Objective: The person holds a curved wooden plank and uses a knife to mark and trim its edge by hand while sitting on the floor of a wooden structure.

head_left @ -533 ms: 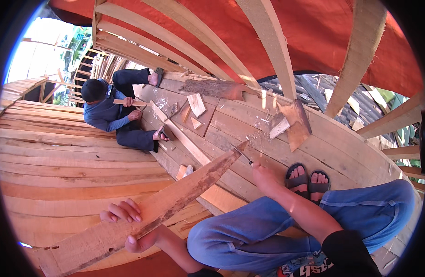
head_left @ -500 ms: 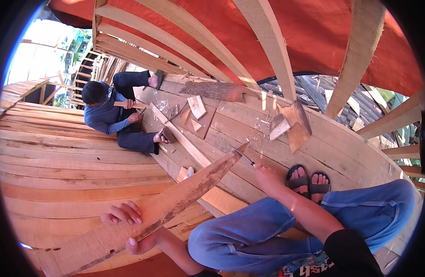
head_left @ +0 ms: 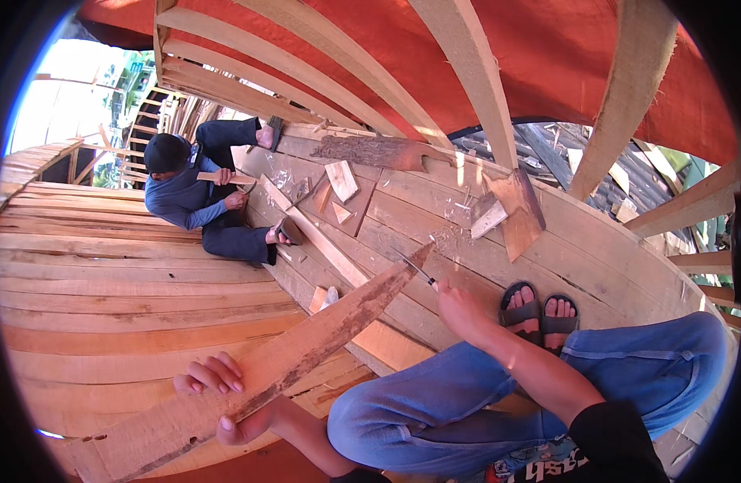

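My left hand (head_left: pixel 219 385) is wrapped round the lower part of a long wooden plank (head_left: pixel 306 342), fingers on its upper side and thumb on its near side. The plank slants up to the right, narrowing toward its far end, with dark, rough bark-like patches along one edge. My right hand (head_left: pixel 461 310) is closed round the handle of a knife (head_left: pixel 419 273). Its thin blade lies against or just over the plank's far tip; actual contact is hard to make out.
A person (head_left: pixel 185 189) in blue sits at the left, holding a wood strip (head_left: pixel 226 178). Offcuts (head_left: pixel 341 180), a bark-covered slab (head_left: pixel 370 153) and shavings lie on the plank floor (head_left: pixel 403 205). Curved ribs (head_left: pixel 471 72) rise before a red sheet (head_left: pixel 547 48).
My right hand and the knife have shifted slightly up and left at the plank's tip. My left hand keeps its hold, and the plank has hardly moved.
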The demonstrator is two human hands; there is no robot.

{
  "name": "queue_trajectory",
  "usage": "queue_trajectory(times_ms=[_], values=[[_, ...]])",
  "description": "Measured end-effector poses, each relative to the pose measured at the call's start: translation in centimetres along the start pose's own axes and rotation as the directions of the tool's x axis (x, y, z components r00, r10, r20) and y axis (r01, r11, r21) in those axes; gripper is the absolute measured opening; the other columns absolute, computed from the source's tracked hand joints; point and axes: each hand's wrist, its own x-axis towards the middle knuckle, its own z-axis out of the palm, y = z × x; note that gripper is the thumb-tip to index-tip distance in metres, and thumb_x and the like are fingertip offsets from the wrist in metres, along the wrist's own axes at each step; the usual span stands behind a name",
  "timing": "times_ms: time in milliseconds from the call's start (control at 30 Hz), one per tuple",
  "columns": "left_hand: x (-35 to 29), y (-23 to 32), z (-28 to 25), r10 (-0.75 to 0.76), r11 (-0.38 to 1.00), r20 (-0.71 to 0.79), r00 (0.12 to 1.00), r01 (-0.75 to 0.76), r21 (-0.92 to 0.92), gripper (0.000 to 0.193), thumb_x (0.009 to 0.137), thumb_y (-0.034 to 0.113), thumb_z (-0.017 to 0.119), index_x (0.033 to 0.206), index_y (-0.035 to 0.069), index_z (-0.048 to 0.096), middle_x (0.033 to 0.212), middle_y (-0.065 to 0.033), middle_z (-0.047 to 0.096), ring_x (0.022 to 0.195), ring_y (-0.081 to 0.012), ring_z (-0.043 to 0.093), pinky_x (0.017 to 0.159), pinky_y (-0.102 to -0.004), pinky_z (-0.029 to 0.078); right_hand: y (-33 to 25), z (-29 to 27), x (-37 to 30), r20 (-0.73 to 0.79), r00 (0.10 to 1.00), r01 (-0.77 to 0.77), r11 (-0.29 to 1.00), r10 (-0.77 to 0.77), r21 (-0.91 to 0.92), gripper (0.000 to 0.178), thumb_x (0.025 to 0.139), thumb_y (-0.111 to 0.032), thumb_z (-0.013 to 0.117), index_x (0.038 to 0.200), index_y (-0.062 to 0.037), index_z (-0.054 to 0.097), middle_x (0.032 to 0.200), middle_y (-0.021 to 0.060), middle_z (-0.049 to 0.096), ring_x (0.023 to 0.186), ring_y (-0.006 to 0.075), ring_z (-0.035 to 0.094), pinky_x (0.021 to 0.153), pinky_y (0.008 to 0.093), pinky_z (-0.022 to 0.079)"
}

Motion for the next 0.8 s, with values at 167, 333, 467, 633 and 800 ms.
queue_trajectory(times_ms=[167,333,467,633,800], values=[[0.4,0.3,-0.3,-0.001,1.000,0.016,1.000,0.001,0.007,0.047,0.061,0.020,0.066,0.095,0.006,0.037,0.072,-0.0058,0.039,0.056,-0.0138,0.042,0.058,-0.0248,0.035,-1.0,-0.1,0.6,-0.135,0.983,0.127,0.992,-0.123,0.021,0.023,0.100,-0.022,0.036,0.100,0.0002,0.043,0.078,0.0244,0.066,0.071,0.0387,0.068,0.058,0.0485,0.054],[0.4,0.2,-0.9,0.008,1.000,-0.016,1.000,-0.007,0.023,0.047,0.061,0.020,0.067,0.095,0.006,0.038,0.073,-0.0057,0.039,0.057,-0.0138,0.041,0.059,-0.0249,0.035,-0.2,-0.7,1.2,-0.044,0.996,0.076,0.997,-0.077,-0.028,0.020,0.100,-0.020,0.038,0.099,-0.0002,0.042,0.077,0.0238,0.066,0.069,0.0390,0.068,0.057,0.0491,0.053],[0.3,0.1,-1.6,-0.002,1.000,0.044,0.999,0.003,-0.027,0.044,0.064,0.020,0.064,0.096,0.003,0.039,0.075,-0.0057,0.037,0.062,-0.0143,0.037,0.060,-0.0264,0.033,-1.7,-0.7,0.2,-0.120,0.986,0.118,0.993,-0.120,-0.026,0.019,0.099,-0.018,0.039,0.100,0.0005,0.043,0.076,0.0231,0.066,0.070,0.0384,0.068,0.058,0.0483,0.054],[0.6,0.4,-1.2,-0.011,0.999,0.053,0.999,0.013,-0.042,0.044,0.062,0.019,0.065,0.095,0.003,0.040,0.075,-0.0058,0.037,0.061,-0.0144,0.037,0.060,-0.0268,0.033,1.4,-0.1,2.2,-0.091,0.995,0.038,0.999,-0.040,-0.017,0.016,0.098,-0.015,0.040,0.099,0.0012,0.043,0.076,0.0236,0.065,0.069,0.0393,0.067,0.059,0.0487,0.054],[0.4,0.0,-0.5,-0.003,1.000,0.003,1.000,0.003,-0.007,0.049,0.061,0.020,0.068,0.096,0.005,0.038,0.073,-0.0056,0.039,0.057,-0.0142,0.041,0.060,-0.0253,0.035,-0.2,-0.9,0.9,-0.072,0.994,0.081,0.996,-0.082,-0.022,0.016,0.097,-0.014,0.040,0.099,0.0020,0.043,0.076,0.0240,0.065,0.071,0.0396,0.067,0.060,0.0491,0.054]])
